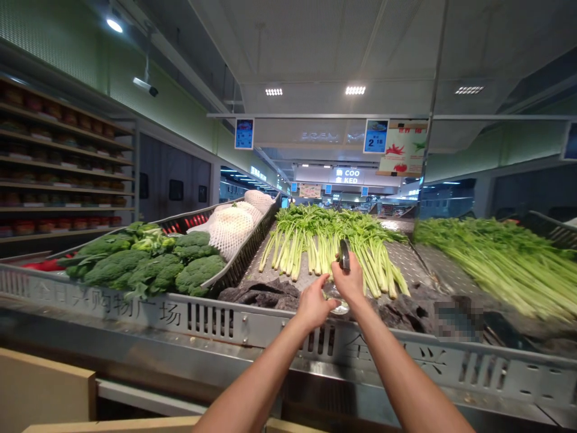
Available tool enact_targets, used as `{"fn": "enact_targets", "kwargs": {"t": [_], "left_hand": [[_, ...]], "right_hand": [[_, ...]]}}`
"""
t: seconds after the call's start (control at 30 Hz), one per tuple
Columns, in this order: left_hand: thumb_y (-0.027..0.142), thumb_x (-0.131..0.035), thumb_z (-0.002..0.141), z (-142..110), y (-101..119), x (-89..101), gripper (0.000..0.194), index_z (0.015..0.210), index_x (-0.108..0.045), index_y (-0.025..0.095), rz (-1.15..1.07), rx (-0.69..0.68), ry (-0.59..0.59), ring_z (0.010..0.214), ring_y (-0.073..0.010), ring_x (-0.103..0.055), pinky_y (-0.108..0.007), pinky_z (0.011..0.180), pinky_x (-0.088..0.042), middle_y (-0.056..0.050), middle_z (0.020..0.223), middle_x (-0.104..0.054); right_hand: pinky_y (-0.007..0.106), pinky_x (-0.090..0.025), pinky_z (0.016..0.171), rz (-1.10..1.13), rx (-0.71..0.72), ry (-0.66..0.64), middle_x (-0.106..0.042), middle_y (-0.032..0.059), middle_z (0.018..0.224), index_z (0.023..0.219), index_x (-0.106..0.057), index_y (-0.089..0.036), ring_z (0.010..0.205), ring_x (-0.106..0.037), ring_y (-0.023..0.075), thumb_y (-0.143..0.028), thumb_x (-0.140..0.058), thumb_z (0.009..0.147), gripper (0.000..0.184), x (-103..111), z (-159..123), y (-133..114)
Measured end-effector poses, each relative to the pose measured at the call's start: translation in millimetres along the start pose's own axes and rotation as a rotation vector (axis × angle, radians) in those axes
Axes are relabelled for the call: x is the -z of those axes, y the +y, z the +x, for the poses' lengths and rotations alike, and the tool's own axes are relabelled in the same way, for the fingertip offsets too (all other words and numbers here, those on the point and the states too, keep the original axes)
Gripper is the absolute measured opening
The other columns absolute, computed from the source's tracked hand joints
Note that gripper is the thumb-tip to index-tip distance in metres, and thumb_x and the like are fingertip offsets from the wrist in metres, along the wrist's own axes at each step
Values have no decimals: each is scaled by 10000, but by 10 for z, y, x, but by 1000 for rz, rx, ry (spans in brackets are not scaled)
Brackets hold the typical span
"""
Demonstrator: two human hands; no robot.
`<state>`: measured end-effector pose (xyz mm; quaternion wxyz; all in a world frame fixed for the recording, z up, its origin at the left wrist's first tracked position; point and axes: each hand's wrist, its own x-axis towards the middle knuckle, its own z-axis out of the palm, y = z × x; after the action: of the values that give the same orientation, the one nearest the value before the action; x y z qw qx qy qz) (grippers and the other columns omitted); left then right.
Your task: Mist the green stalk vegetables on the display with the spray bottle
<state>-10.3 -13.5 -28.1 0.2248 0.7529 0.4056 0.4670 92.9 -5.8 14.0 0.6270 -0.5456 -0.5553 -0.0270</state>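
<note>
Both hands are on a clear spray bottle (339, 307) with a dark spray head, held over the front of the display. My right hand (350, 279) is wrapped round its upper part, with the dark head standing above the fingers. My left hand (314, 302) curls round the left side of the clear body, which my fingers partly hide. Just beyond the bottle, bunches of celery (324, 240) lie in a row on a perforated metal shelf (306, 273), pale stalk ends toward me and leaves toward the back.
Left of the celery, broccoli (148, 264) fills a dark crate, with net-wrapped white produce (234, 222) behind. Crumpled dark cloth (265, 294) lies behind the grey slotted front rail (216, 322). A mirror panel (496, 258) stands at right. Price signs (376, 136) hang above.
</note>
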Motion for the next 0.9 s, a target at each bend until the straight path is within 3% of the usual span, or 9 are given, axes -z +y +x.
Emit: {"fn": "enact_targets", "kwargs": {"t": [0.2,0.9], "left_hand": [[229,-639,559,-18,-58,76,634,1159,-438,193,8,3,2,977,-203,-510,-308,864,-383,-64,1086,-555],[237,-642,556,-104,-133,342,631,1155,-445,197,17,61,42,965,-200,-511,-303,853,-387,-53,1049,-575]], "right_hand": [[251,-350,537,-32,-84,-59,-554,8,655,779,-519,-194,571,-494,151,-316,-424,614,226,-84,-9,-80],[245,-344,545,-20,-57,-94,-547,-1,660,836,-518,-193,582,-487,143,-322,-410,625,270,-335,-96,-225]]}}
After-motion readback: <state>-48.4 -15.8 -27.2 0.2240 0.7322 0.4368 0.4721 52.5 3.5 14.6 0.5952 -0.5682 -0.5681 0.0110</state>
